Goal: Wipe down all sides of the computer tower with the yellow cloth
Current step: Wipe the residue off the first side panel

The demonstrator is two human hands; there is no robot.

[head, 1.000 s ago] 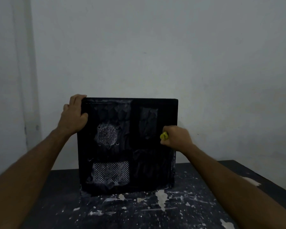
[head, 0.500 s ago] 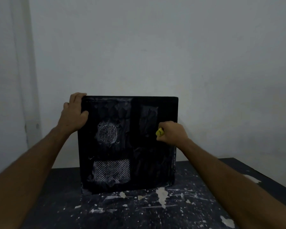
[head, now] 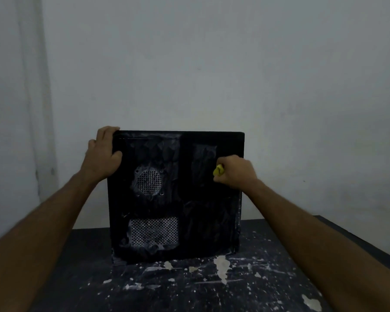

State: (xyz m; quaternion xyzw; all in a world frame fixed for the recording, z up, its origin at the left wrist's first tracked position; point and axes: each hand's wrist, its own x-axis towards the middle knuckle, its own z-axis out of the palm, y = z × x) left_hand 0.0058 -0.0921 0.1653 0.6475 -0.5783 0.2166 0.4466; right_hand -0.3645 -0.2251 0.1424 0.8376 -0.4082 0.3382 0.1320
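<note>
The black computer tower (head: 185,210) stands upright on the table, its dusty side panel with a round vent and a rectangular mesh vent facing me. My left hand (head: 103,153) grips the tower's top left corner, fingers over the top edge and thumb on the panel. My right hand (head: 234,172) is a fist around the yellow cloth (head: 218,170), pressed against the upper right part of the panel. Only a small bunch of the cloth shows at the thumb side of the fist.
The dark table (head: 189,287) is spattered with white paint flecks. A pale wall (head: 212,64) rises close behind the tower. The table's right edge (head: 358,239) runs diagonally at the right.
My right hand with the cloth has slid up and a little left across the panel. The left hand has kept its grip on the corner.
</note>
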